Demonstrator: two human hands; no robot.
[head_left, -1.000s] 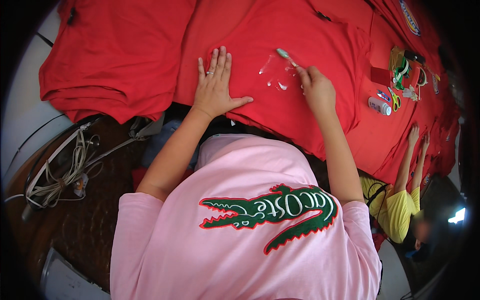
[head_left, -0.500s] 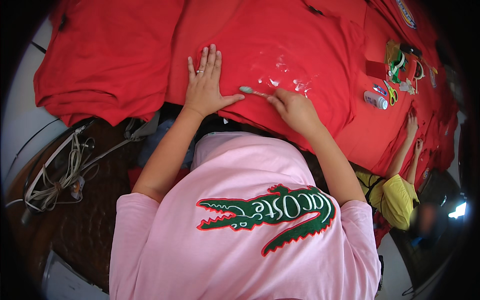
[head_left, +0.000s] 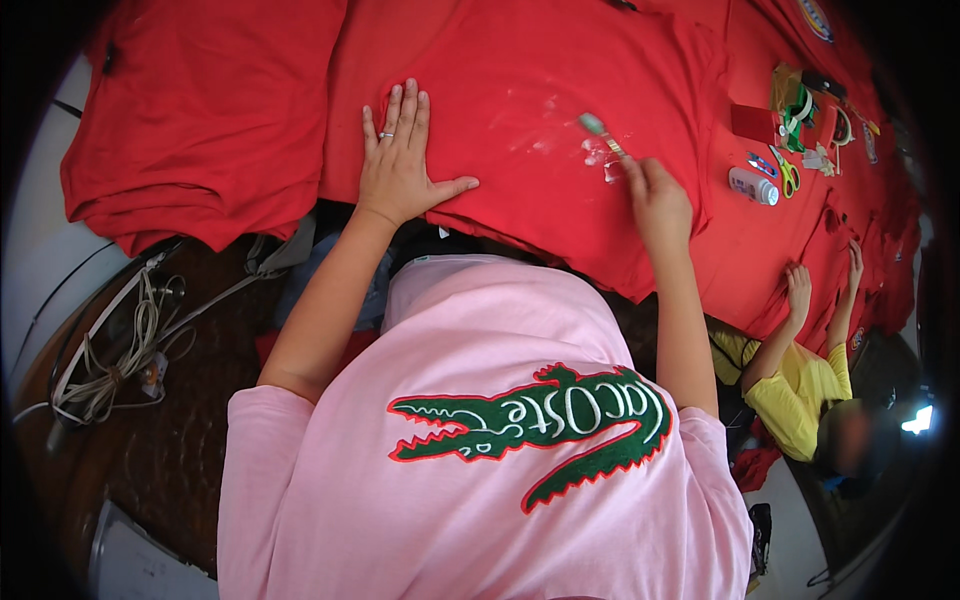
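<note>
Right hand (head_left: 662, 208) is holding the toothbrush (head_left: 613, 143), grip narrow on the handle, brush head pointing up-left beside the white smears (head_left: 592, 150). Can't tell from here if bristles are touching cloth. Left hand (head_left: 396, 182) is lying flat, thumb spread, grip wide and holding nothing, on the left part of the red shirt (head_left: 540, 205). Shirt is lying spread on the desk (head_left: 735, 275), right in front of the torso.

My read: left palm is acting as the anchor, so I'm wanting steady pressure there, cloth staying taut toward the brush. I'm favouring short, light, overlapping strokes, bristles flat to the weave. I'm watching for creases; a fold under the head is likely to snag. White bottle (head_left: 753, 186) and scissors (head_left: 789, 178) are sitting off right, well apart from the brush; I'm leaving those alone.
</note>
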